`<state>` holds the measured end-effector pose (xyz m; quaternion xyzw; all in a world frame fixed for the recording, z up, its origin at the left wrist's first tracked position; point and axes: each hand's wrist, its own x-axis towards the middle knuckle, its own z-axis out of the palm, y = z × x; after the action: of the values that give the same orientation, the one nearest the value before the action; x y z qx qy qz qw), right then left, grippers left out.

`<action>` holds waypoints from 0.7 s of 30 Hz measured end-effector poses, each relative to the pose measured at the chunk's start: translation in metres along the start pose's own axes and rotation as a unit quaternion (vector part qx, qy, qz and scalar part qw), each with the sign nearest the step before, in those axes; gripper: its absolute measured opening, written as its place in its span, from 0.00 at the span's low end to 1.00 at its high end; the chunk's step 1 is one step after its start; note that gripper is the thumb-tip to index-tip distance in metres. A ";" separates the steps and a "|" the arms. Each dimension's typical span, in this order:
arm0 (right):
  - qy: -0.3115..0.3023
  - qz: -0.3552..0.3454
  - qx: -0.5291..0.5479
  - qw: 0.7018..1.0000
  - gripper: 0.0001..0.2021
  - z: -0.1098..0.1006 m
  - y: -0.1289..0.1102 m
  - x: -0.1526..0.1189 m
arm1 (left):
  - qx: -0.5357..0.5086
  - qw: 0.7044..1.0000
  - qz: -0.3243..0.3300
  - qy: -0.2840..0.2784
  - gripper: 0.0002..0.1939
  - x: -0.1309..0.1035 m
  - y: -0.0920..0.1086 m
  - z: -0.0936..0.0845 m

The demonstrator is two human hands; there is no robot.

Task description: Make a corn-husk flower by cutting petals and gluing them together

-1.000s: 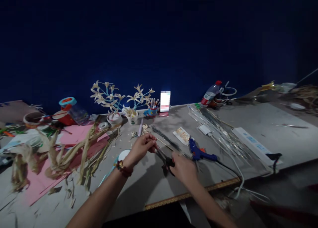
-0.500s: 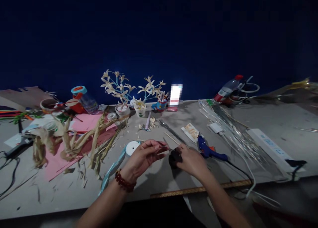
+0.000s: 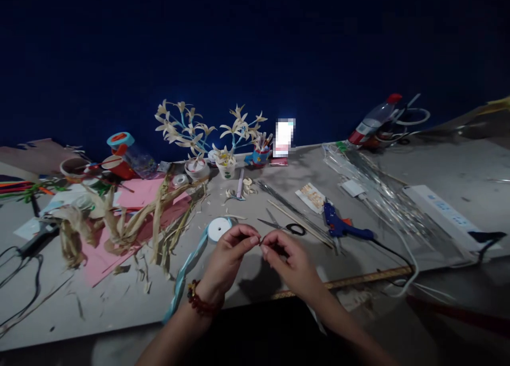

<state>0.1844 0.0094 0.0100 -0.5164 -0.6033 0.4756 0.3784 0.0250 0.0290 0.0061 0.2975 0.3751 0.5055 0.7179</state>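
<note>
Above the front of the table, my left hand (image 3: 236, 252) and my right hand (image 3: 290, 257) meet fingertip to fingertip. Both are closed in a pinch on something small and dark that I cannot make out. Just beyond the right hand lie scissors (image 3: 296, 228) with black handles, their blades apart and pointing left. A white spool (image 3: 219, 229) of light blue ribbon (image 3: 184, 274) rests beside my left hand, the ribbon trailing to the table's front edge. Thin wires (image 3: 279, 198) and a pale stick (image 3: 299, 222) lie behind the scissors.
To the right are a blue glue gun (image 3: 343, 225), a bundle in clear plastic (image 3: 382, 190) and a power strip (image 3: 442, 217). Dried husks (image 3: 131, 228) cover pink paper (image 3: 99, 260) at left. Potted husk flowers (image 3: 225, 167) and a lit phone (image 3: 283, 137) stand behind. A ruler (image 3: 366, 278) lines the front edge.
My right hand has let go of the scissors, which now lie on the table. It has come left to meet my left hand, whose fingers have closed into a pinch. The view has shifted slightly.
</note>
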 end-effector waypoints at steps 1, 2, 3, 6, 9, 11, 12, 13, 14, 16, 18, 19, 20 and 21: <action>-0.002 -0.001 0.006 1.000 0.07 0.000 -0.001 -0.001 | 0.017 1.000 0.012 0.000 0.09 -0.001 0.000 -0.002; -0.005 0.002 0.016 1.000 0.07 0.000 -0.002 -0.001 | 0.028 0.999 0.019 0.000 0.08 -0.002 0.001 -0.004; -0.008 0.010 0.029 0.999 0.08 0.001 -0.003 -0.002 | 0.034 0.999 0.022 -0.001 0.08 -0.003 0.001 -0.005; -0.010 0.024 0.043 0.999 0.10 0.003 -0.007 -0.003 | 0.046 0.999 0.025 0.005 0.09 -0.006 0.003 -0.006; 0.008 0.001 0.007 1.000 0.09 0.004 -0.011 -0.004 | 0.065 0.997 0.033 0.017 0.09 -0.009 0.004 -0.005; 0.022 -0.024 -0.022 0.999 0.09 0.004 -0.013 -0.005 | 0.070 0.997 0.039 0.021 0.08 -0.011 0.005 -0.005; 0.027 -0.035 -0.035 0.998 0.08 0.003 -0.013 -0.005 | 0.067 0.997 0.040 0.022 0.08 -0.011 0.005 -0.004; 0.030 -0.044 -0.044 0.998 0.08 0.003 -0.014 -0.005 | 0.063 0.997 0.040 0.021 0.08 -0.011 0.005 -0.004; 0.031 -0.052 -0.052 0.997 0.08 0.003 -0.014 -0.005 | 0.060 0.997 0.040 0.021 0.07 -0.012 0.004 -0.004; 0.025 -0.065 -0.061 0.996 0.08 0.002 -0.014 -0.006 | 0.058 0.997 0.040 0.020 0.07 -0.012 0.004 -0.003; 0.017 -0.077 -0.069 0.994 0.08 0.002 -0.014 -0.008 | 0.061 0.997 0.042 0.019 0.06 -0.013 0.005 -0.004; 0.015 -0.083 -0.074 0.994 0.08 0.001 -0.014 -0.008 | 0.062 0.997 0.043 0.018 0.06 -0.014 0.006 -0.004; 0.015 -0.087 -0.079 0.993 0.08 0.001 -0.015 -0.009 | 0.063 0.997 0.043 0.017 0.06 -0.014 0.006 -0.004; 0.014 -0.089 -0.084 0.992 0.08 0.001 -0.015 -0.010 | 0.062 0.997 0.042 0.017 0.06 -0.014 0.007 -0.004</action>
<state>0.1814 -0.0004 0.0242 -0.4969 -0.6794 0.3803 0.3833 0.0154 0.0178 0.0134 0.3483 0.4049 0.5158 0.6698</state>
